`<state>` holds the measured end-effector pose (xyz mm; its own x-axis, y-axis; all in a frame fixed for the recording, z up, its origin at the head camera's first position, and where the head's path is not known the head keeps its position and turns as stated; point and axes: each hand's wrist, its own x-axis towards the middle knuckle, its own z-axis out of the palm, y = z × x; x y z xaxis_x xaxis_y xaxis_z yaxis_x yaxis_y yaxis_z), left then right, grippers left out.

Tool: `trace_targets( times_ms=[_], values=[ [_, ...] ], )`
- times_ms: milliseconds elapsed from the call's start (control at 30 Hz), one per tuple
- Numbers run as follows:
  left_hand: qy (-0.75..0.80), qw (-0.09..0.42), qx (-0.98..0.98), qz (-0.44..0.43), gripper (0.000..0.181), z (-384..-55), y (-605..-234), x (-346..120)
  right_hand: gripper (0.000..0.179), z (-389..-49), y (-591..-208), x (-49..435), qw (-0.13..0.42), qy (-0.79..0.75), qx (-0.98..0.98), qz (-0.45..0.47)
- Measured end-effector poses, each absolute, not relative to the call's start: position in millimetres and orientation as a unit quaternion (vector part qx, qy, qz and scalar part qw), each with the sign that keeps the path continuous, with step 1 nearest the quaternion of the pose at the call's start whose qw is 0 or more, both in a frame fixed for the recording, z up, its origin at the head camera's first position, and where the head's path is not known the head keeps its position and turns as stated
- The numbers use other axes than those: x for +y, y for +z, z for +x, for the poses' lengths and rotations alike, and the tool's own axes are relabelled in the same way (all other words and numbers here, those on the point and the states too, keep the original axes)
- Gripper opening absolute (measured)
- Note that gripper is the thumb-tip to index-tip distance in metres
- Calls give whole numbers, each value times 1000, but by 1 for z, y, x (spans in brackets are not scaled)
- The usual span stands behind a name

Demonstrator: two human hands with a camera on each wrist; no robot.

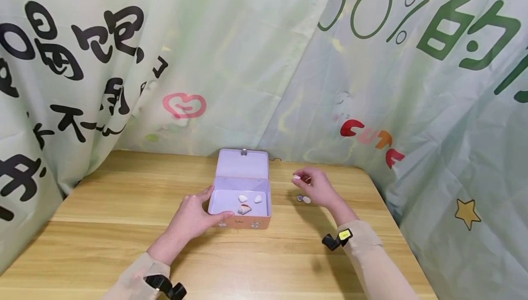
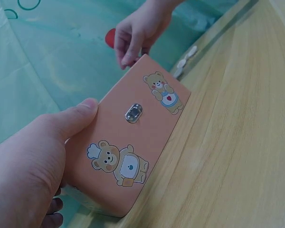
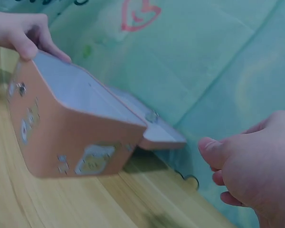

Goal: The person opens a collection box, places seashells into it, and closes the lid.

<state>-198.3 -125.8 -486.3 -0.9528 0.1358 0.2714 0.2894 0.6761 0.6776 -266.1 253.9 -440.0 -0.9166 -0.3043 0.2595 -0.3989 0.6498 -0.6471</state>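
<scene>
An orange-pink tin box (image 1: 250, 222) with bear pictures and a lavender inside stands on the table, its hinged lid (image 1: 242, 165) raised at the back. My left hand (image 1: 190, 215) grips its left side, thumb along the front rim. Inside lie two white shells (image 1: 242, 198) and a striped brown-and-white spiral shell (image 1: 244, 209). To the right of the box, my right hand (image 1: 318, 189) pinches a small white shell (image 1: 297, 177) between thumb and fingertips, above the table. Below that hand, a grey shell (image 1: 299, 198) and a white shell (image 1: 306, 200) lie side by side.
The wooden table (image 1: 268, 263) ends at a pale green printed curtain (image 1: 231, 62) hanging behind and along both sides. A small metal clasp (image 2: 134, 113) sits on the box front. Each wrist wears a black camera (image 1: 332, 241).
</scene>
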Motion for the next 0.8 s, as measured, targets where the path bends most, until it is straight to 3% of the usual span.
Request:
trace_targets(
  times_ms=[800],
  values=[
    [-381, 101, -911, -119, 120, -200, -487, -126, 23, -254, -423, 185, 36, 408, -863, 296]
  ],
)
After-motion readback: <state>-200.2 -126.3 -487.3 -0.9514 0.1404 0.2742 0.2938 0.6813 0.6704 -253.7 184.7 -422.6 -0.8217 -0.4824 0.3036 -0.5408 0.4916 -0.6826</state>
